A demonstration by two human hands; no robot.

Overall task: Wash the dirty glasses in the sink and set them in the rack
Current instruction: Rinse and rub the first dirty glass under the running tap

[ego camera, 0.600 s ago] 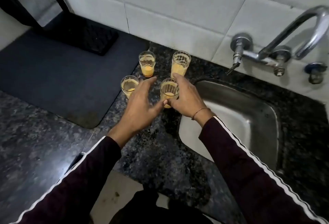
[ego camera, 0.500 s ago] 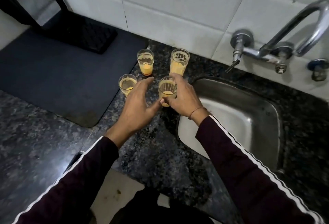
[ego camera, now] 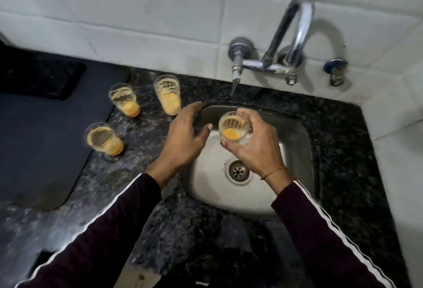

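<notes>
Since 0.5 s ago, one glass (ego camera: 234,130) has left the counter group and is now held over the sink (ego camera: 295,187), w/ the view swung right so the whole basin and its drain (ego camera: 238,171) show. Right hand (ego camera: 254,148) grips that glass, fingers and thumb curled round its wall; it's upright, a bit of orange liquid in the bottom, hanging above the basin's back-left part, just behind the drain. Left hand (ego camera: 183,139) holds nothing now: fingers spread and relaxed, hovering over the sink's left rim, thumb tip near the held glass but not touching it.

3 more dirty glasses stand on the dark speckled counter (ego camera: 160,219) left of the sink. Nearest to the sink is a back glass (ego camera: 168,95), close to the rim's back-left corner, about half full of orange. Further left is a second back glass (ego camera: 124,100) w/ orange in the bottom. Front-left glass (ego camera: 103,139) stands well left of the sink, beside the edge of a dark mat (ego camera: 45,145), some orange left in it too.

Behind the sink, on the white tiled wall (ego camera: 137,13), sits a chrome tap (ego camera: 290,31) w/ a curved spout arching up, and a small side spout (ego camera: 235,77) pointing down at the basin's back edge. No water visible. A blue-capped valve (ego camera: 335,68) is on the wall behind the sink's right end. Both sleeves are dark maroon w/ a white stripe; thin thread band on the right wrist.
</notes>
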